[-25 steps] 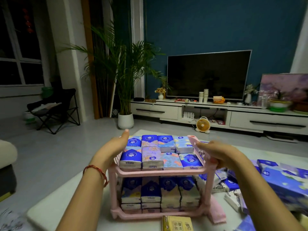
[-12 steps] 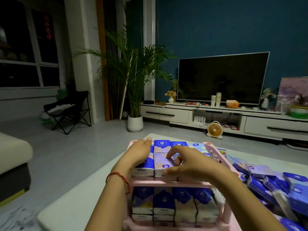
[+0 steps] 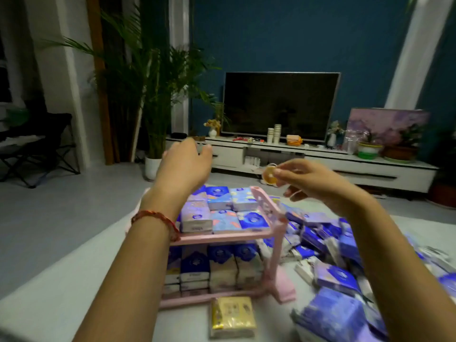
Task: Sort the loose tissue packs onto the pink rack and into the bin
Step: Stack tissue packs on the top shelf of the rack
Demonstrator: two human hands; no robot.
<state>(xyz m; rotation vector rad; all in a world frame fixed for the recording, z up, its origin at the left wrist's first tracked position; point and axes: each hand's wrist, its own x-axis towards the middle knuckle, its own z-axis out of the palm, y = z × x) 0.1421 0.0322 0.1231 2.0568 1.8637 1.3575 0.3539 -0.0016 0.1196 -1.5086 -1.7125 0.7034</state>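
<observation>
While my left grip (image 3: 183, 164) and right grip (image 3: 313, 181) hung open above the pink rack (image 3: 222, 236), loose tissue packs (image 3: 328, 243) lay beneath my right.

dim room, low light. dark blue wall (image 3: 271, 33) at 12 o'clock. black tv (image 3: 281, 104) in front of it, screen dark, on a long white console (image 3: 370, 166). tall potted palm (image 3: 148, 95) at 11, white pillar (image 3: 66, 82) just left of it. black folding chair (image 3: 37, 141) at 9, below a dark window (image 3: 3, 80). pale grey floor (image 3: 61, 213). pinkish painting (image 3: 385, 124) propped on the console at 2.
</observation>
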